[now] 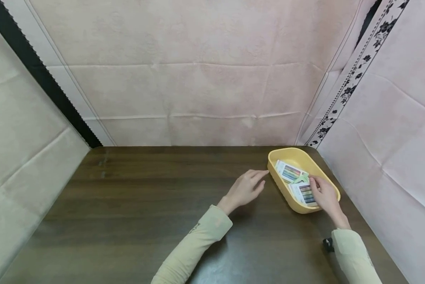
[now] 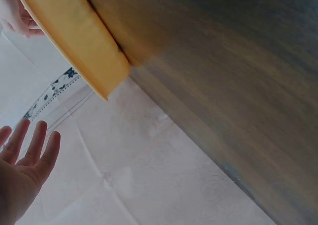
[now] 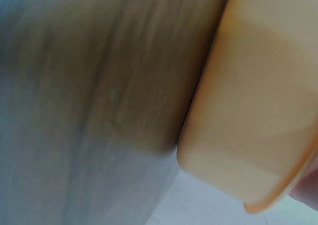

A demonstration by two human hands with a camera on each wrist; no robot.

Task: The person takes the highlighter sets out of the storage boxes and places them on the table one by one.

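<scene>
A yellow plastic basket (image 1: 281, 189) stands at the right of the table. Inside lie two flat white packs showing rows of coloured sticks, an upper pack (image 1: 290, 172) and a lower pack (image 1: 304, 194). Between them is a small light-green item (image 1: 302, 178), its kind unclear. My right hand (image 1: 324, 193) reaches over the basket's right side, thumb and forefinger pinching the green item's right end. My left hand (image 1: 246, 186) hovers left of the basket, forefinger stretched to its rim; in the left wrist view the fingers (image 2: 35, 145) are spread and hold nothing.
The brown wooden table (image 1: 145, 205) extends left and toward me. Pale cloth walls enclose it: a back cloth (image 1: 198, 90), a left cloth (image 1: 27, 150) and a right cloth (image 1: 393, 138) close beside the basket. A dark object (image 1: 328, 244) sits at the right cuff.
</scene>
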